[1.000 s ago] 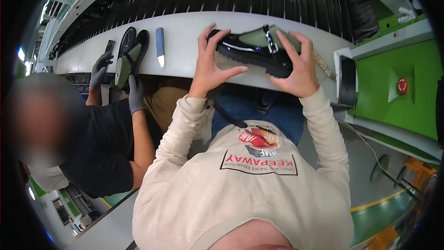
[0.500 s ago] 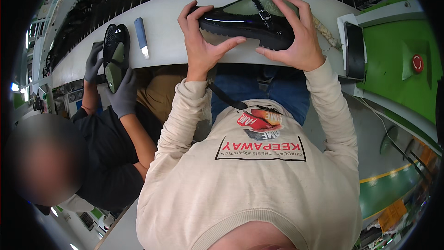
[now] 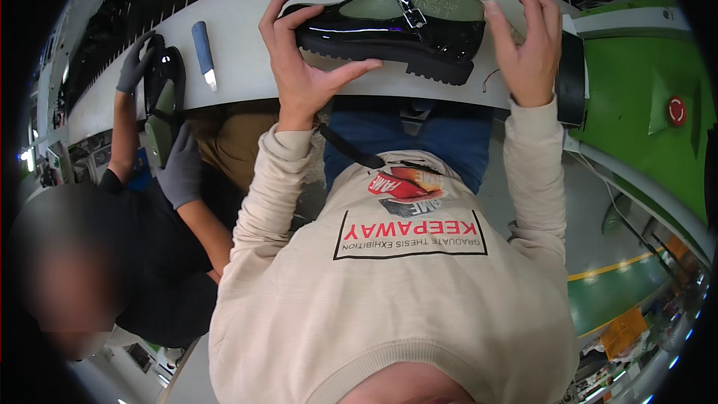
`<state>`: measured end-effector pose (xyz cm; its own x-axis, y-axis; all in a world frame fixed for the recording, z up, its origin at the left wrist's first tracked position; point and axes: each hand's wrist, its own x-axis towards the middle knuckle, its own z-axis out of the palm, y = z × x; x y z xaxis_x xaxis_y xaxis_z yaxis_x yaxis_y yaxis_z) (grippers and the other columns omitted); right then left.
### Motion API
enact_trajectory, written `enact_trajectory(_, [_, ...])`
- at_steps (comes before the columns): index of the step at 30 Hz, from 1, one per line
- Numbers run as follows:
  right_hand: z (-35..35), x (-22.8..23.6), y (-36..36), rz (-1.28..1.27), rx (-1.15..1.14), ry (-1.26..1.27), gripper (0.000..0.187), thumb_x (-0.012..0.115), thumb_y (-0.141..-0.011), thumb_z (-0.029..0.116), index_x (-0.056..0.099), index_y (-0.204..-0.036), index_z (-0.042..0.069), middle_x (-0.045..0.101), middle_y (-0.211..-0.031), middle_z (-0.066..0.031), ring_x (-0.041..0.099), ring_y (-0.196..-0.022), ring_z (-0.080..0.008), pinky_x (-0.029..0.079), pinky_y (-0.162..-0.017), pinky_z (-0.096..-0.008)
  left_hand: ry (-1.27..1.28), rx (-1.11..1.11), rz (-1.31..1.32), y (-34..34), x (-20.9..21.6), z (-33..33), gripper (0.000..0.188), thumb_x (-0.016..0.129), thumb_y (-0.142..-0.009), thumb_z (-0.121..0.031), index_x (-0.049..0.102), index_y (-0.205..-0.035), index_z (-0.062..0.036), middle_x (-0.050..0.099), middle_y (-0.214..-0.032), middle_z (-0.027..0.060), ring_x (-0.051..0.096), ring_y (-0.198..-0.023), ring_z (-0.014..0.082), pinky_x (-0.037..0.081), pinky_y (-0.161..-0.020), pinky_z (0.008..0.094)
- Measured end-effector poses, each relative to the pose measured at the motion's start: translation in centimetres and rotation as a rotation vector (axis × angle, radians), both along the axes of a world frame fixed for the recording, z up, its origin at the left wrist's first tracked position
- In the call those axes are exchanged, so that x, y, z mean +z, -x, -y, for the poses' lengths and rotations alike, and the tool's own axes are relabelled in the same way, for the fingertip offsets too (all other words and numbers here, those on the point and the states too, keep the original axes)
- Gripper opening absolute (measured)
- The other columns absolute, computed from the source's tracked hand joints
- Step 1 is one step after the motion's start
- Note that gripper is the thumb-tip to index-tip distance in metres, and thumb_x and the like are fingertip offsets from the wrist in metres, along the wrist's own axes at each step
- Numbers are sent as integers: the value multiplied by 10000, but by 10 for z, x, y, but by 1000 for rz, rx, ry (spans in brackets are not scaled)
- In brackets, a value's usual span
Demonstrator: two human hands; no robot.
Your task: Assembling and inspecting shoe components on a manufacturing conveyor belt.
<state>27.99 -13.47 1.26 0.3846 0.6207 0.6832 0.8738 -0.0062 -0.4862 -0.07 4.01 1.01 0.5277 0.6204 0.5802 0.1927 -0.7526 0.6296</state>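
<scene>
A glossy black shoe [image 3: 344, 34] with a buckled strap, green lining and ridged sole lies on its side above the pale worktable [image 3: 247, 60]. My left hand [image 3: 299, 67] grips it at the toe end, fingers over the top and thumb along the sole. Beside the heel, my right hand [image 3: 531, 52] is off the shoe, its fingers raised and spread with nothing in them. Behind that hand a tan, worn object is mostly hidden, so its kind cannot be made out.
A blue-handled knife [image 3: 203, 52] lies on the table to the left. Further left, a co-worker's grey-gloved hands [image 3: 182, 168] hold another black shoe [image 3: 166, 78]. A dark flat device [image 3: 572, 78] sits at the table's right end, beside a green panel with a red button [image 3: 677, 111].
My right hand has let go of the heel and moved right, opening up. The shoe has shifted slightly left, still in my left hand. The co-worker's shoe has changed position.
</scene>
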Motion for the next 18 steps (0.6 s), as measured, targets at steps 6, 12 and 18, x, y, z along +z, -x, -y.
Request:
enact_trajectory(6, [2,-14,-31,249,-51,529,417,804,-932,255,732,-1304,81,696,-1094,-132,669,-996,-369,551,-863,-409,-215,-70,-49,3,13,-16,837,1055,-554,-437,679,-1182,-31,706,-1321,114,558,-1383,390,483,-1120,469])
enact_trajectory(12, [-17,54,1,-612,117,-95,298,673,-1087,282,632,-1232,25,692,-1030,-99,673,-820,-224,532,-696,-353,-174,-107,-70,2,33,-12,733,1006,-623,-492,762,-1149,-44,688,-1090,119,645,-1091,352,489,-1047,513])
enact_trajectory(18, [-69,116,48,-910,669,-331,330,513,-1155,356,538,-1238,38,582,-1070,-118,585,-958,-220,507,-827,-355,-324,-84,-133,10,40,-10,707,973,-674,-506,736,-1147,-38,701,-1123,116,666,-1091,330,473,-1062,574])
